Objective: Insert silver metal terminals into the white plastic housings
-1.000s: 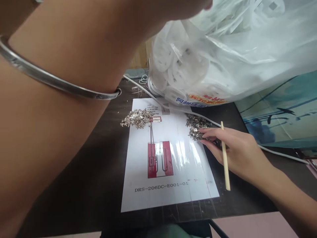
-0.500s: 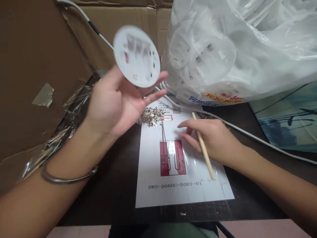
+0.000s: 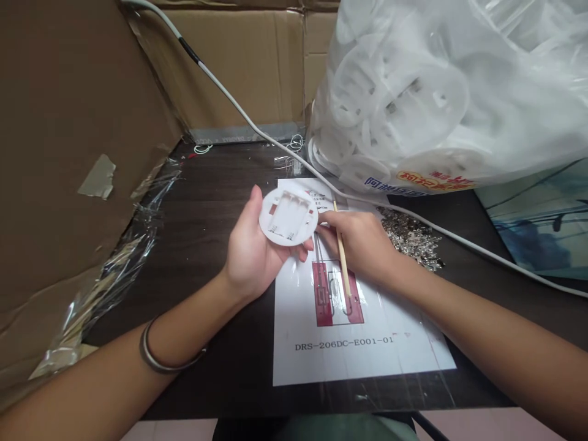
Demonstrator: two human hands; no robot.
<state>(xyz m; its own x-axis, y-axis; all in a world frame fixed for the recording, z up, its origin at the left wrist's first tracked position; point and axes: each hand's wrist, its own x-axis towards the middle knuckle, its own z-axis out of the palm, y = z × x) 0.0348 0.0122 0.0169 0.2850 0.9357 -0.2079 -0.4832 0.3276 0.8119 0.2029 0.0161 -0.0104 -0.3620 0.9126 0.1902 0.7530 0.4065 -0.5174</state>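
Observation:
My left hand (image 3: 252, 257) grips a round white plastic battery holder (image 3: 288, 229) by its edge, thumb on the left rim and fingers beneath. Its face is tilted up, showing battery slots, small metal springs along the bottom and red marks. At its right rim is my right hand (image 3: 358, 239), fingers closed, with a thin wooden stick (image 3: 342, 254) held across them and slanting down over the sheet. Whether my right fingertips hold some small part too, I cannot tell. Under both hands lies a printed sheet (image 3: 316, 361) with a red-and-white diagram.
A heap of small metal contacts (image 3: 413, 239) lies right of the sheet. A large clear bag (image 3: 395, 104) of white plastic parts fills the back right. A white cable (image 3: 257, 131) crosses the table. Cardboard walls (image 3: 239, 67) stand behind and left.
My left hand has lowered the battery holder from up high to just above the sheet. My right hand has moved left with the stick to meet its rim.

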